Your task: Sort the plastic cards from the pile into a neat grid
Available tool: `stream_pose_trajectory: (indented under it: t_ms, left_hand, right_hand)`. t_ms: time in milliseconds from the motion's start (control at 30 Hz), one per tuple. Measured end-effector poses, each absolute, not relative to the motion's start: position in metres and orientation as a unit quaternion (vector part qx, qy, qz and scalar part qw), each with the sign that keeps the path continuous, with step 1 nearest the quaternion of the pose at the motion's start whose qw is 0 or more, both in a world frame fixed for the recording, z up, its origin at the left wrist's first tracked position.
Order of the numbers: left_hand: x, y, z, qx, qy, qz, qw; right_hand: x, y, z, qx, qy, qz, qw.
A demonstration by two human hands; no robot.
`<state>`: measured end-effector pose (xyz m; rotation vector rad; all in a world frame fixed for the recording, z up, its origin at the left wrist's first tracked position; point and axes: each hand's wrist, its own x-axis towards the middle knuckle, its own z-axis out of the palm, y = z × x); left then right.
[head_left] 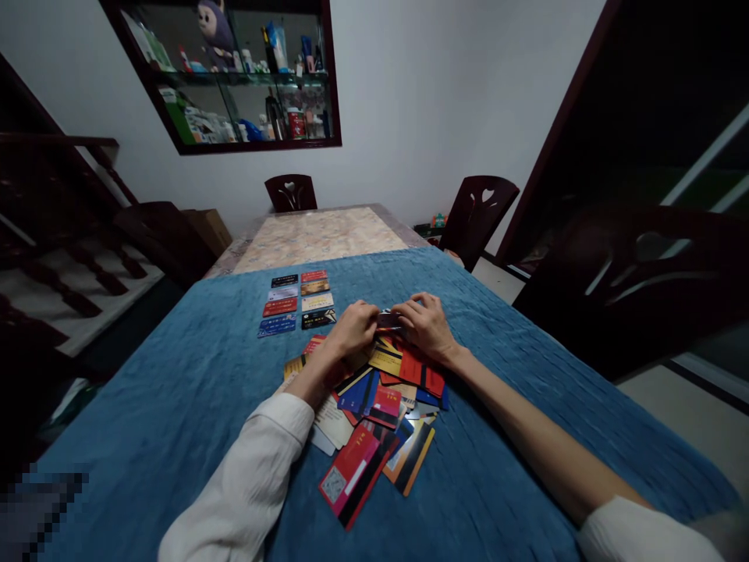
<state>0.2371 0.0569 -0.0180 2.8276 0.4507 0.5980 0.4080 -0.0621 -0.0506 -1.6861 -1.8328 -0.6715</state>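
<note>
My left hand (353, 329) and my right hand (429, 324) are close together over the far edge of a loose pile. Between their fingertips is a dark plastic card (388, 320), gripped from both sides and partly hidden by the fingers. Beneath lies a heap of overlapping cards in several colours, among them a red card (422, 370), a blue card (359, 392) and, nearest me, a red and pink card with a black stripe (358, 472). Beyond my left hand, more cards lie flat in two columns, including a black card (319, 318) and a dark blue card (277, 325).
A blue cloth (193, 390) covers the near part of the table; its far part (319, 234) has a patterned top. Dark wooden chairs stand around, one at the far right (480, 215). A glass-shelved wall cabinet (251, 146) holds bottles and a plush toy.
</note>
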Motion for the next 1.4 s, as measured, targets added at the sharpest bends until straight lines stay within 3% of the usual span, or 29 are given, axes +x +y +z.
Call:
stream_pose_trajectory:
  t_ms: [1400]
  left_hand:
    - [0.2349, 0.0601, -0.0153, 0.940, 0.216, 0.236, 0.119]
  right_hand:
    - [0.4087, -0.0601, -0.0585, -0.659, -0.656, -0.281, 0.239]
